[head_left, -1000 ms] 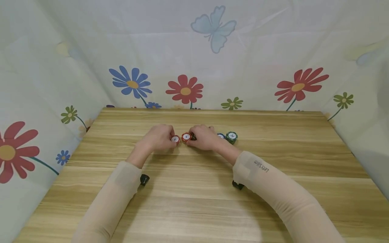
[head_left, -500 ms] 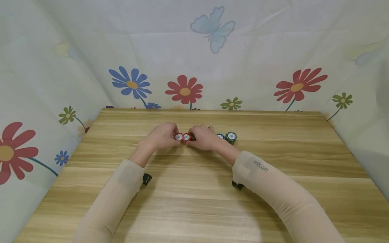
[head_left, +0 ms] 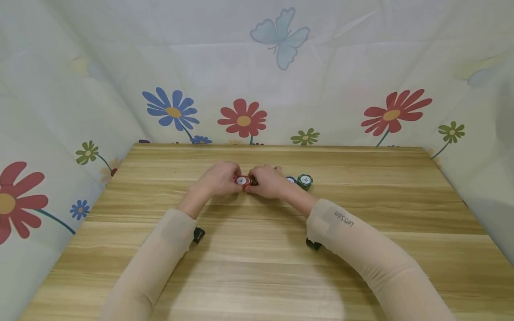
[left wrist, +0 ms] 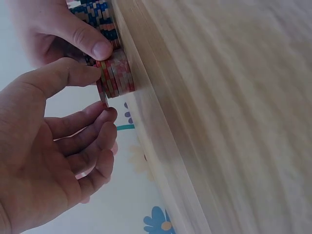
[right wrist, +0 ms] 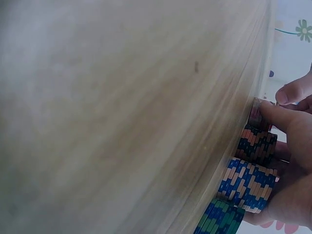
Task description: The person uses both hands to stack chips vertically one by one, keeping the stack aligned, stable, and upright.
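My left hand [head_left: 220, 179] pinches a red poker chip [head_left: 242, 181] between thumb and fingers. In the left wrist view that chip is tilted against the top of a red chip stack [left wrist: 119, 73], partly overlapping it. My right hand [head_left: 270, 181] holds the red stack, its thumb on the near side; the farther fingers are mostly hidden. Beside the red stack, under my right hand, stands a stack of dark chips [right wrist: 257, 145]. Beyond it comes a blue-and-white chip stack [right wrist: 247, 184], then a green chip stack [head_left: 305, 182] at the right end of the row.
The stacks stand in a row on a wood-grain table [head_left: 257, 267], toward its back edge. A white curtain [head_left: 201, 53] with printed flowers and a butterfly hangs behind and at both sides. Black wrist-worn devices [head_left: 198, 235] show under both sleeves.
My left hand has moved right with the red chip, from beside the red stack to over its top, where the two now overlap. My right hand has stayed in place.
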